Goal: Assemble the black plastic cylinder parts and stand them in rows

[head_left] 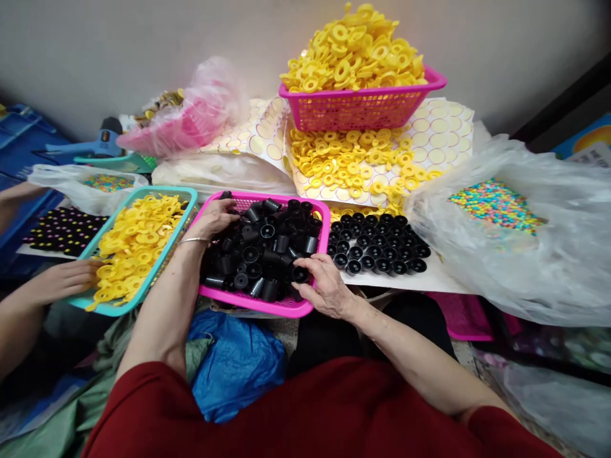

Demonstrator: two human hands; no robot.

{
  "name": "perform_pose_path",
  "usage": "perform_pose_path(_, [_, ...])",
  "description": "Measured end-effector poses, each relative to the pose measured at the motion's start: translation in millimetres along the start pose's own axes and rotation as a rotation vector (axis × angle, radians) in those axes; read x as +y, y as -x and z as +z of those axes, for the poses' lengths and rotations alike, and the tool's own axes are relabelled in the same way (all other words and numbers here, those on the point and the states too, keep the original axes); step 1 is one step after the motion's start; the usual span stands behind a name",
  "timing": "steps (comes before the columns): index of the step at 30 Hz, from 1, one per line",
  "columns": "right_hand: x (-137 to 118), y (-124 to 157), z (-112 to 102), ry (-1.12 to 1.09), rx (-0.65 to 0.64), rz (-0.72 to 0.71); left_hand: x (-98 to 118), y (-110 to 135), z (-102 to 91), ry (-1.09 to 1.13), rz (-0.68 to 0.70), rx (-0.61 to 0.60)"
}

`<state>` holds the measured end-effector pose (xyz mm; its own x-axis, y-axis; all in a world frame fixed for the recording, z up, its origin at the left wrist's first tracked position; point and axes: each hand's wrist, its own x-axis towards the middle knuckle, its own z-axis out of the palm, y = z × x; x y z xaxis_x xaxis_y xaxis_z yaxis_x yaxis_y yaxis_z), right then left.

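A pink basket [312, 308] in front of me holds a heap of small black plastic cups [267, 232]. At its right rim, the thumb and fingers of my right hand [327, 286] close around one black cup [300, 275]. My left hand [214, 221] reaches over the left rim, fingers stretched toward the heap and touching its edge; nothing shows gripped in it. To the right of the basket, rows of black cups [377, 245] stand upright, open side up, on a white board [442, 273].
A heaped pink basket [363, 108] of yellow rings stands behind loose yellow rings [353, 162]. At right lies a plastic bag [563, 235] of coloured beads [496, 207]. On the left, another person's hand [71, 278] touches a teal basket [128, 305] of yellow pieces. A glue gun [107, 137] lies behind.
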<state>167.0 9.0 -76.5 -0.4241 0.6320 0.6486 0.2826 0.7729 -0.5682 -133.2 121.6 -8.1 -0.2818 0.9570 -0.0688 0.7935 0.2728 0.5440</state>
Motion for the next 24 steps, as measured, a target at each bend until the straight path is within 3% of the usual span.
perform_pose_path(3, [0, -3, -5, -0.135, -0.020, 0.111, 3, 11, -12.0, 0.219, -0.014, 0.112])
perform_pose_path(5, [-1, -6, -9, -0.274, -0.004, 0.216, 11, 25, -18.1, 0.494, -0.048, 0.142])
perform_pose_path(9, [-11, -15, -19, -0.521, 0.078, 0.360, 43, 68, -18.4, 1.035, -0.078, -0.071])
perform_pose_path(14, [-29, -19, -42, -0.542, 0.159, 0.392, 86, 123, 8.0, 1.183, -0.143, -0.261])
perform_pose_path(18, [-30, -13, -62, -0.533, 0.166, 0.404, 99, 135, 32.1, 1.179, -0.154, -0.292])
perform_pose_path(20, [-27, -4, -71, -0.503, 0.159, 0.438, 93, 131, 36.2, 1.092, -0.087, -0.170])
perform_pose_path(24, [-19, 35, -83, -0.419, 0.190, 0.616, 60, 141, 30.1, 0.477, 0.091, 0.452])
